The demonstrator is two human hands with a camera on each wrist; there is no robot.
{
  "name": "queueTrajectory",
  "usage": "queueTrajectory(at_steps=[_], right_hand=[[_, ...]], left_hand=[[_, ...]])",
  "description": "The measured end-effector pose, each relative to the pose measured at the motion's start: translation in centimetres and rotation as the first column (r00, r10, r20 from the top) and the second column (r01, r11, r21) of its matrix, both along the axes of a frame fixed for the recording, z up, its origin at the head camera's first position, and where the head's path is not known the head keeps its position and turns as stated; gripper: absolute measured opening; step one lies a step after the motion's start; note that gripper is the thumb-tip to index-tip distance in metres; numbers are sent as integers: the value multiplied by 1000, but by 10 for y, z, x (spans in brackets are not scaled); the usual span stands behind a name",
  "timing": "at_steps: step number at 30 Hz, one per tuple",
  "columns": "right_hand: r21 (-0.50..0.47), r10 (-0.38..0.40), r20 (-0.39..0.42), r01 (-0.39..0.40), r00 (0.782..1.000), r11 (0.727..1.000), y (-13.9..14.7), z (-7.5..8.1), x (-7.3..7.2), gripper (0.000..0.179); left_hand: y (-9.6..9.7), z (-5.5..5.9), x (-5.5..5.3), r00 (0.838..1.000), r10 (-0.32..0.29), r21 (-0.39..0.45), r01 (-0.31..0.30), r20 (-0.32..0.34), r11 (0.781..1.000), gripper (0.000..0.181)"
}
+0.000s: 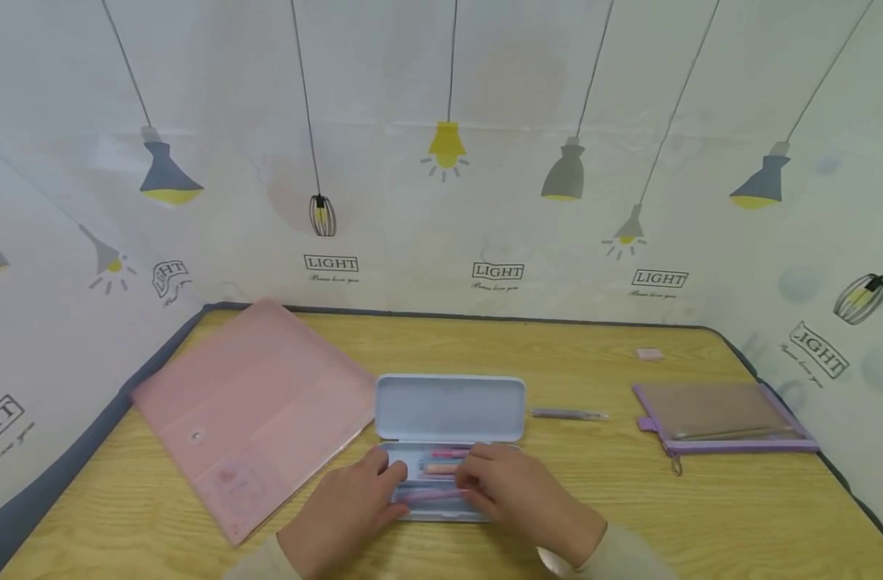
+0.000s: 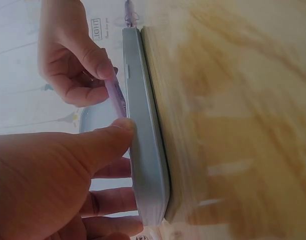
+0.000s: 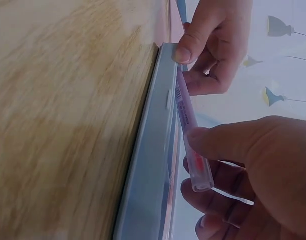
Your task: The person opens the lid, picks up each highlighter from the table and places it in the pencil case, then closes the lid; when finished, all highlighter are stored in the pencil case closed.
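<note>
A light blue pencil case [image 1: 450, 409] lies with its lid raised in the middle of the table, before the person. My left hand [image 1: 354, 495] grips its left end, with the thumb on the front wall in the left wrist view. Between thumb and fingers my right hand [image 1: 521, 493] pinches a purple pen [image 3: 189, 112]. This pen slants over the front part of the case, its far end low near the left thumb. Behind it a pink pen [image 1: 449, 453] and a peach-coloured pen [image 1: 440, 469] lie inside, partly hidden by the right hand.
On the left lies a large pink folder [image 1: 267, 395], its right corner beside the case. A grey pen [image 1: 568, 414] rests to the right of the lid. Farther right are a purple-edged mesh pouch [image 1: 724, 407] with slim items inside and a small pink-white block [image 1: 648, 354].
</note>
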State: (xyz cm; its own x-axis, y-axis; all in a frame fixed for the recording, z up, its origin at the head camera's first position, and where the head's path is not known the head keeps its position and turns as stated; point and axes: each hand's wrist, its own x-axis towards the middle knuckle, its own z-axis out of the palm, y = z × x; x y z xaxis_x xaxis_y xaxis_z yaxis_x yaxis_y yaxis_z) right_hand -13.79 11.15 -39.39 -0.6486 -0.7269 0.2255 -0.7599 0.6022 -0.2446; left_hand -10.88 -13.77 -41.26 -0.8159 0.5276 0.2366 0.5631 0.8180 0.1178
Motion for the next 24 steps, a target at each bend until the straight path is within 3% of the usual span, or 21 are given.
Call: queueTrajectory(at_steps=[9, 24], right_hand=[[-30, 11, -55, -13, 998, 999, -15, -7, -1, 3], [-6, 15, 31, -15, 999, 1000, -15, -6, -1, 7]], left_hand=[[0, 0, 0, 1000, -11, -4, 11, -7, 1000, 33], [0, 0, 1, 1000, -5, -6, 5, -24, 1000, 33]])
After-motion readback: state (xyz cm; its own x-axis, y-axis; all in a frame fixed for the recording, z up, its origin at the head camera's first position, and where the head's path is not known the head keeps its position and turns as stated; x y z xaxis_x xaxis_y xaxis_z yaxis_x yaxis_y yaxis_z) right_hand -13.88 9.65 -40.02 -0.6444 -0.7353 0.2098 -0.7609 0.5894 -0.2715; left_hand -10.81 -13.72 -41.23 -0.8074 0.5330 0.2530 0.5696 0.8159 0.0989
